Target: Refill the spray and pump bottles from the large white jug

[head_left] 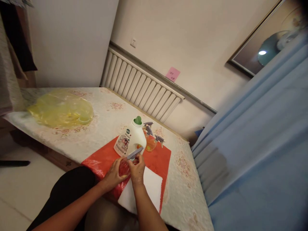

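Note:
My left hand (pixel 113 175) is closed around the clear body of a spray bottle (pixel 124 168). With my right hand (pixel 137 168) I grip the same bottle near its neck, under the grey spray head (pixel 135 153). Right behind them stands a white jug (pixel 132 141) with a printed label and a green piece (pixel 138 120) in its mouth. Beside the jug are other spray bottles (pixel 151 146) with grey trigger heads, partly hidden by it. Below my right hand lies a folded white cloth (pixel 154 186) on a red plastic sheet (pixel 166 160).
The table has a pale floral cloth (pixel 106 122). On its left lies a crumpled yellow plastic bag (pixel 62 107) with a round pale lid (pixel 84 120) by it. A radiator (pixel 141 83) runs along the wall, and a blue curtain (pixel 252 128) hangs at the right.

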Tool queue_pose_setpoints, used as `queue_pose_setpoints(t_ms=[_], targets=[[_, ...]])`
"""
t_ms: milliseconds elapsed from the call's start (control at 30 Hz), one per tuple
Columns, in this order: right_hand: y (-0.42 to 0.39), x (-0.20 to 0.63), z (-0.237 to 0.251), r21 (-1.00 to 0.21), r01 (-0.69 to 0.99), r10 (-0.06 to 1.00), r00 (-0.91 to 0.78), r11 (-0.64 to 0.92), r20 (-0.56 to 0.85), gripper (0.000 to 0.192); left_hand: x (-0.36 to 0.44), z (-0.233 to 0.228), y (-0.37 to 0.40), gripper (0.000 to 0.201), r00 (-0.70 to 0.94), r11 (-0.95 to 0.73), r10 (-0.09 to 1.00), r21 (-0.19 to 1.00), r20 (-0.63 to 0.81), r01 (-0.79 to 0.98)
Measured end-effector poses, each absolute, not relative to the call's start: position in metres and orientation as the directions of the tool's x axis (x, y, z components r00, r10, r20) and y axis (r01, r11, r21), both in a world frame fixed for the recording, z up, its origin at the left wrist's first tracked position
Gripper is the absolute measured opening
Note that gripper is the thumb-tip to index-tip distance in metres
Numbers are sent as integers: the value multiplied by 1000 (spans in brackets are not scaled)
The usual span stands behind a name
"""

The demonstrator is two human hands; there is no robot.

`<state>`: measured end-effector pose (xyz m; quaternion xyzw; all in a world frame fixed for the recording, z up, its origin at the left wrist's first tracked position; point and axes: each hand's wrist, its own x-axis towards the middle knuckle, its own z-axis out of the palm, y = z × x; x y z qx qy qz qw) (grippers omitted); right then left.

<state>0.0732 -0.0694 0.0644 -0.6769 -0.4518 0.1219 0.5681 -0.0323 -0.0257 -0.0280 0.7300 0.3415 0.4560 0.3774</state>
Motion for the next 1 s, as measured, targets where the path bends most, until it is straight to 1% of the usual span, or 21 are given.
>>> queue_pose_setpoints(t_ms=[200, 300, 400, 433, 500, 567, 600, 667, 700, 767, 833, 900, 1000], targets=[[-73, 76, 66, -879, 474, 760, 550, 59, 347, 25, -32, -29, -25, 72, 362, -488, 837, 859, 411, 154], [-78, 80, 66, -874, 482, 763, 543, 60, 351, 30, -32, -29, -26, 72, 360, -488, 837, 859, 411, 153], [-89, 86, 73, -840, 541, 721, 563, 48, 403, 35, -33, -28, -27, 73, 352, -484, 842, 860, 409, 159], [-93, 88, 78, -807, 589, 699, 558, 47, 448, 36, -33, -28, -27, 74, 349, -484, 843, 860, 409, 160], [-102, 93, 93, -693, 718, 660, 491, 61, 568, 40, -33, -28, -27, 75, 347, -483, 844, 861, 409, 160], [-107, 96, 113, -534, 839, 666, 338, 107, 665, 51, -33, -28, -27, 75, 347, -481, 845, 861, 407, 163], [-108, 98, 124, -448, 884, 692, 239, 135, 681, 54, -33, -27, -27, 74, 348, -481, 846, 861, 405, 165], [-106, 101, 142, -290, 938, 765, 47, 187, 643, 56, -33, -27, -26, 74, 350, -478, 847, 861, 400, 173], [-104, 102, 149, -231, 951, 795, -24, 205, 607, 55, -33, -27, -26, 74, 352, -477, 848, 861, 397, 178], [-97, 104, 158, -158, 957, 840, -126, 243, 527, 46, -33, -27, -26, 73, 358, -477, 847, 859, 392, 186], [-91, 103, 162, -127, 957, 875, -179, 261, 450, 31, -33, -27, -26, 73, 364, -478, 846, 857, 390, 192], [-86, 102, 162, -92, 968, 911, -187, 235, 367, 18, -33, -26, -27, 74, 371, -483, 842, 854, 392, 194], [-81, 97, 162, -26, 986, 950, -150, 164, 275, 12, -34, -26, -27, 74, 382, -495, 833, 848, 400, 190]])
